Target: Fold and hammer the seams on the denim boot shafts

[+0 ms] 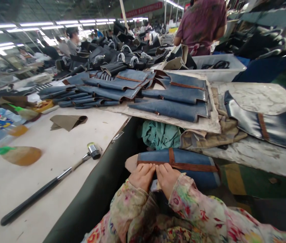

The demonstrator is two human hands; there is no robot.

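Both my hands rest close together on a blue leather piece with brown trim strips, which lies folded in front of me. My left hand has its fingers curled and pressed onto the near edge of the piece along the brown strip. My right hand touches it, with fingers bent down on the same edge. Floral sleeves cover both forearms.
A hammer with a black handle lies on the pale table at my left, beside glue brushes and a folded tan piece. Stacks of blue leather pieces lie on a board ahead. A person in a purple top stands at the back.
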